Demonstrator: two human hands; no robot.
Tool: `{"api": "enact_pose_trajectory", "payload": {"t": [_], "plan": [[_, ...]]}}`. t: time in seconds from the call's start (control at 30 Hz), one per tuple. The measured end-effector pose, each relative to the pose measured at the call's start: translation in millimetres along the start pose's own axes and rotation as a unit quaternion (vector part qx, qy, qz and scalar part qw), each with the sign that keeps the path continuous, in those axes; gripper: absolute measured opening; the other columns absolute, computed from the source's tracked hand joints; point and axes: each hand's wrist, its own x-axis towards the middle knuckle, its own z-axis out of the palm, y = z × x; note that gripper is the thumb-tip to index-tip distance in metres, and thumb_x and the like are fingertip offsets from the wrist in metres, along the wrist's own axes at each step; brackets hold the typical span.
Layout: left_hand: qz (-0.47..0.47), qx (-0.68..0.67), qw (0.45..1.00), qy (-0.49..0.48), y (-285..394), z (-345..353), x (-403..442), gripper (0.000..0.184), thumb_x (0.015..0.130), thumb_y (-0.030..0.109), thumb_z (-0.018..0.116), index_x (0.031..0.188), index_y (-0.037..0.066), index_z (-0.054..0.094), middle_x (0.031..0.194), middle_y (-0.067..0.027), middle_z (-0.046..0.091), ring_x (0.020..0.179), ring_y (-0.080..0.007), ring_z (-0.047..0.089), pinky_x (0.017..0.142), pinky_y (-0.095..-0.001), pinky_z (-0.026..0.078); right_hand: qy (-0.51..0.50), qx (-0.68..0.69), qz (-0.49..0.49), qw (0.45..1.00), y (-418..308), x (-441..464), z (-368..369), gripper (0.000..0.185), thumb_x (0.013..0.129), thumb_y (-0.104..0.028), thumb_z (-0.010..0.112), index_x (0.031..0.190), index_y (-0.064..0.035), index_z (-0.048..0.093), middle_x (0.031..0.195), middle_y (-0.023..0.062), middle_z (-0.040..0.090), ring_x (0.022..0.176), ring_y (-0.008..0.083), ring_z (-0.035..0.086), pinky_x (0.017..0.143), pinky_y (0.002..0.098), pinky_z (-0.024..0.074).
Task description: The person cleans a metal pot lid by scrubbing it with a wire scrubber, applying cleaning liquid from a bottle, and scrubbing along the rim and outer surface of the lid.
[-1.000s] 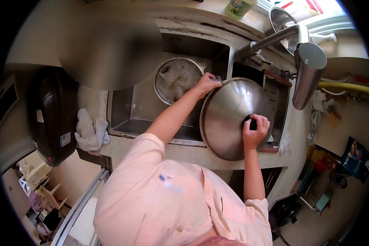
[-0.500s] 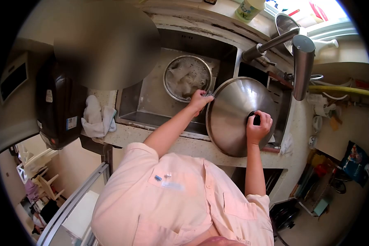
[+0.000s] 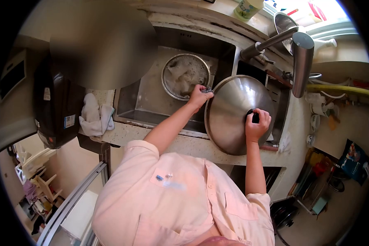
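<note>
Kitchen worktop [image 3: 184, 146], twin-basin sink [image 3: 147, 100] set into it, faucet [image 3: 302, 63] at the back edge. Steel lid [image 3: 229, 119] lies over the right basin, its near rim lapping the worktop's front strip. Your right grip [image 3: 257, 128] is curled round its black knob [image 3: 255, 118], probably because that's the easiest place to steady a wide cone. Your left grip [image 3: 198, 97] pinches a wire scourer [image 3: 208, 90] right by the lid's left rim (can't tell if it touches metal). Thumb and fingers look pressed together on it, likely since the wad is small. Soapy bowl [image 3: 186, 77] sits in the left basin toward the divider, so suds are near that hand. Rag [image 3: 95, 117] is on the worktop, just outside the sink's front left corner, presumably out of the splash.
</note>
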Motion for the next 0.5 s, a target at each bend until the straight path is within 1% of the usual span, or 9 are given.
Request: {"api": "enact_pose_trajectory", "payload": {"t": [0.07,0.1,0.2,0.23,0.33,0.4,0.47,0.5], "plan": [[0.009,-0.005,1.000,0.020,-17,0,-11,0.047,0.071,0.015,0.073,0.108,0.001,0.049,0.100,-0.0078,0.056,0.091,-0.0160,0.053,0.081,-0.0305,0.044,-0.001,0.000,-0.005,1.000,4,4,-1,0.014,0.066,-0.007,0.063,0.079,-0.0112,0.062,0.081,0.0056,0.057,0.078,0.0281,0.053,0.071,0.0380,0.0451],[-0.006,0.005,1.000,0.011,-26,-3,-15,0.046,0.071,0.016,0.073,0.108,0.001,0.050,0.100,-0.0085,0.056,0.091,-0.0165,0.053,0.081,-0.0307,0.044,0.001,-0.001,-0.007,1.000,6,3,1,0.014,0.066,-0.007,0.063,0.079,-0.0110,0.062,0.081,0.0057,0.057,0.078,0.0282,0.053,0.071,0.0381,0.0451],[0.016,0.011,1.000,0.002,-8,-4,-7,0.046,0.071,0.015,0.073,0.108,0.000,0.050,0.100,-0.0091,0.057,0.092,-0.0169,0.054,0.084,-0.0313,0.045,0.001,0.008,-0.005,1.000,2,2,3,0.014,0.066,-0.007,0.063,0.079,-0.0102,0.061,0.081,0.0063,0.057,0.077,0.0285,0.052,0.071,0.0381,0.0450],[0.035,0.002,0.999,0.003,1,-1,0,0.046,0.071,0.014,0.074,0.108,0.001,0.049,0.099,-0.0085,0.056,0.091,-0.0160,0.054,0.083,-0.0305,0.046,-0.002,0.011,-0.001,1.000,1,-1,2,0.014,0.066,-0.007,0.063,0.079,-0.0102,0.061,0.081,0.0063,0.057,0.077,0.0285,0.052,0.071,0.0382,0.0449],[0.018,-0.021,0.999,0.029,-21,2,-13,0.045,0.071,0.014,0.075,0.106,0.002,0.049,0.096,-0.0066,0.056,0.088,-0.0144,0.053,0.080,-0.0293,0.045,-0.001,0.006,-0.006,1.000,6,4,2,0.014,0.066,-0.007,0.063,0.079,-0.0103,0.061,0.082,0.0060,0.057,0.078,0.0283,0.052,0.071,0.0382,0.0450],[0.028,-0.023,0.999,0.018,-28,-1,-5,0.043,0.071,0.015,0.075,0.104,0.003,0.050,0.096,-0.0060,0.056,0.088,-0.0149,0.053,0.080,-0.0293,0.045,-0.001,0.003,-0.008,1.000,6,2,1,0.014,0.066,-0.008,0.064,0.079,-0.0103,0.061,0.082,0.0059,0.057,0.078,0.0282,0.052,0.071,0.0382,0.0450],[0.040,-0.018,0.999,0.001,-5,0,5,0.042,0.071,0.014,0.075,0.103,0.002,0.050,0.097,-0.0059,0.056,0.089,-0.0154,0.054,0.081,-0.0297,0.045,0.003,0.010,-0.004,1.000,3,4,1,0.014,0.066,-0.007,0.064,0.079,-0.0105,0.061,0.081,0.0057,0.057,0.077,0.0280,0.052,0.071,0.0380,0.0451],[0.022,-0.003,1.000,-0.004,6,2,2,0.042,0.072,0.015,0.074,0.104,0.002,0.050,0.098,-0.0063,0.057,0.091,-0.0161,0.055,0.082,-0.0298,0.045,0.005,0.012,-0.002,1.000,2,3,0,0.014,0.065,-0.007,0.064,0.079,-0.0107,0.061,0.081,0.0056,0.057,0.077,0.0280,0.052,0.071,0.0380,0.0451]]}}
